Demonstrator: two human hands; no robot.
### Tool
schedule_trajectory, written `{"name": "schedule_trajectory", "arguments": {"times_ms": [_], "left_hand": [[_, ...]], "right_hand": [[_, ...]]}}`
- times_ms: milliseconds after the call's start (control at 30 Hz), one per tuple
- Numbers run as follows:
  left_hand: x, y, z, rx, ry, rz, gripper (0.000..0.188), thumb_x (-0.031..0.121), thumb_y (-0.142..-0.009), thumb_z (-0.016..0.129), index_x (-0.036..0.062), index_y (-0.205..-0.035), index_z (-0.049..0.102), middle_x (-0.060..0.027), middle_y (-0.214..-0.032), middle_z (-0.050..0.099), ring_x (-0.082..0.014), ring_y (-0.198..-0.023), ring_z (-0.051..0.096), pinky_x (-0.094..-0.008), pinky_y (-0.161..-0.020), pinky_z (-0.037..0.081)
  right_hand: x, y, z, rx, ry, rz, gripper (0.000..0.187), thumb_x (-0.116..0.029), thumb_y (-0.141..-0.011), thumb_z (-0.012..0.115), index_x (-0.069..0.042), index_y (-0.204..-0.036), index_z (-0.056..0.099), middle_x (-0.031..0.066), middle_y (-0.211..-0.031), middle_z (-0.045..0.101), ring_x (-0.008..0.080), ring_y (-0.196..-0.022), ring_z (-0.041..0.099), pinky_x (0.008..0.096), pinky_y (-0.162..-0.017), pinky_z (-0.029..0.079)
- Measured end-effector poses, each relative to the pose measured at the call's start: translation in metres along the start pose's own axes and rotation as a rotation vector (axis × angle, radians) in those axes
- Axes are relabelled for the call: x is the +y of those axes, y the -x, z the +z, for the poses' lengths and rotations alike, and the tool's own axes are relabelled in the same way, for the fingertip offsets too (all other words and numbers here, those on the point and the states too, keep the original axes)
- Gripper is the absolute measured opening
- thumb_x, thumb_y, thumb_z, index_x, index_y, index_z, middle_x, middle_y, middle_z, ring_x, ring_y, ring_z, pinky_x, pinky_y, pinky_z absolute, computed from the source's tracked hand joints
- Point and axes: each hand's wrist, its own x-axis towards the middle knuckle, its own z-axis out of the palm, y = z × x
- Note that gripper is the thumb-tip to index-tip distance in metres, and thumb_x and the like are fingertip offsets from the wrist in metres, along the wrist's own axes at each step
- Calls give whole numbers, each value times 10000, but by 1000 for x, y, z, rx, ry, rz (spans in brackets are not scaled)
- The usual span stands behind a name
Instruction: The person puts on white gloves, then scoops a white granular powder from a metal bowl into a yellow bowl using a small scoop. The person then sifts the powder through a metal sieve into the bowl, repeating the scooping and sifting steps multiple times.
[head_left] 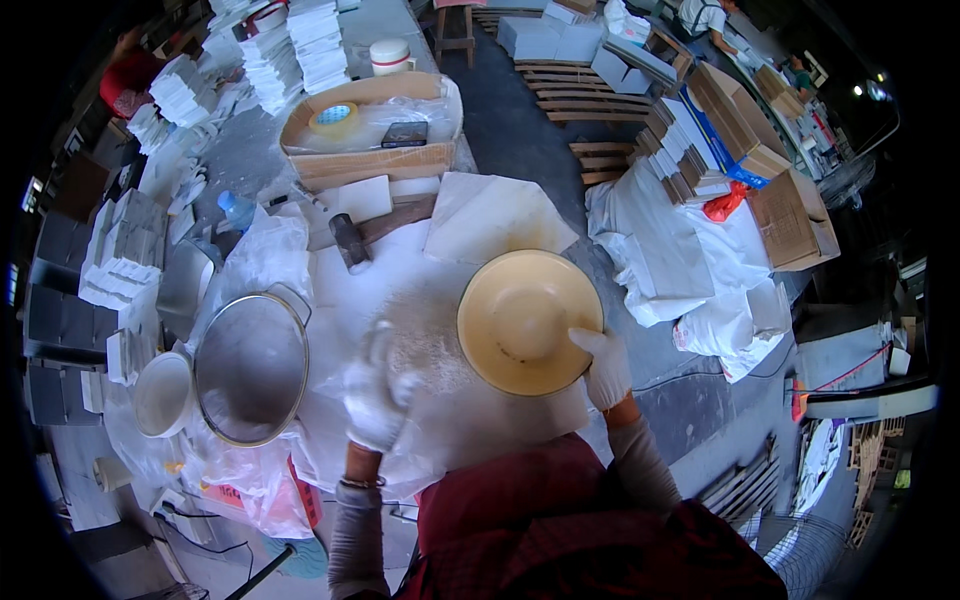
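Observation:
My right hand (606,372), in a white glove, grips the right rim of a yellowish basin (530,315), thumb over the edge. The basin faces up, and a few dark specks lie in its lower part. Left of it, a patch of pale crumbs and powder (425,350) covers the white work surface. My left hand (376,400), also gloved, is over the surface beside the crumbs. Motion smears its fingers, so I cannot make out whether it holds anything. A hammer (350,242) lies beyond the crumbs, near a flat pale slab (495,215).
To the left stand a metal-rimmed round pot (304,350) and a white bucket (163,395). A cut-down carton (375,165) with a tape roll (333,118) sits at the back. White tile stacks (125,250) rise at left; white sacks (655,240) lie right. Other people work farther off.

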Motion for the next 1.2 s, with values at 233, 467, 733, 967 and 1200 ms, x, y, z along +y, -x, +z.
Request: {"name": "schedule_trajectory", "arguments": {"times_ms": [233,467,733,967,1200], "left_hand": [[-43,58,5,39,-138,-130,660,479,-965,529,-27,-1383,460,-277,-1281,544,-455,-1131,556,-466,-955,458],[-42,88,-12,-8,-155,-168,634,479,-928,570,-30,-1301,514,-258,-1260,548,-464,-1143,512,-495,-980,417],[-6,65,-45,-117,-176,-90,487,337,-886,666,9,-1235,582,-204,-1256,576,-407,-1120,561,-480,-975,430],[-9,-20,35,324,233,-269,426,253,-911,627,-16,-1238,587,-217,-1273,575,-388,-1156,552,-447,-1013,416],[-38,-30,73,211,-266,-129,509,274,-833,620,-25,-1242,578,-252,-1303,546,-451,-1244,468,-535,-1082,327]], "right_hand": [[-11,-18,-4,225,515,-182,482,-123,-868,630,24,-1317,538,144,-1112,678,192,-1000,645,314,-871,500],[-25,-9,38,293,862,-370,503,-171,-866,629,-43,-1342,530,196,-1186,641,312,-1066,637,374,-915,485],[-41,7,66,96,928,-220,611,-180,-877,598,-38,-1444,422,194,-1356,550,309,-1229,549,342,-999,433],[-26,-8,55,-2,715,-227,640,-240,-865,658,-1,-1418,441,221,-1227,628,312,-1154,604,337,-973,450],[-15,-18,59,-47,974,-73,619,-248,-865,664,-11,-1397,454,176,-1293,593,327,-1141,599,367,-976,459]]}}
